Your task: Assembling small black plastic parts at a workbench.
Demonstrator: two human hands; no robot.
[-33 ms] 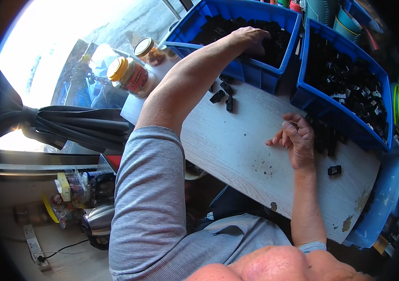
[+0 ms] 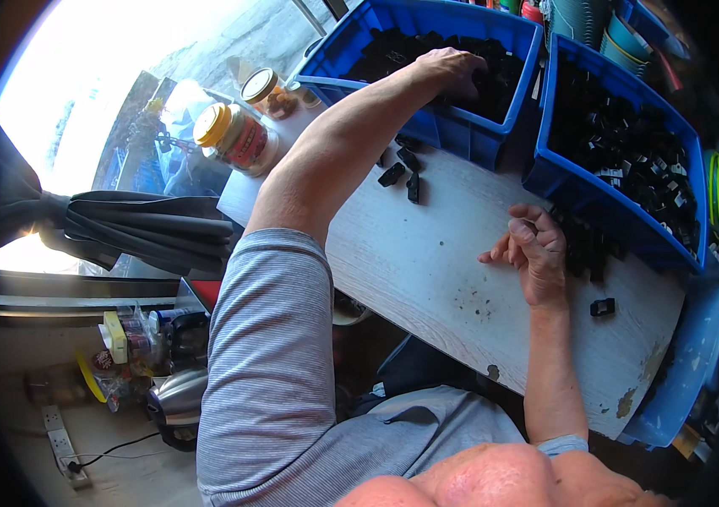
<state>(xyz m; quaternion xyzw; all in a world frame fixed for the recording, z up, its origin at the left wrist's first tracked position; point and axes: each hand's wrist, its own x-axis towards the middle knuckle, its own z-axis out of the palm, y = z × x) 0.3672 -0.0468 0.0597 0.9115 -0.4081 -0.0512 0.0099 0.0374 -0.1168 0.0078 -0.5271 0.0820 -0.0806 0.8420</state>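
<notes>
L hand (image 2: 452,66) in plastic bin (image 2: 393,46).

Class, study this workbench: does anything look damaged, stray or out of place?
Yes. The white tabletop is chipped along its near edge, with bare patches and dark specks. One black part lies alone, apart from the pile by the right hand. The left hand is in the left bin.
</notes>
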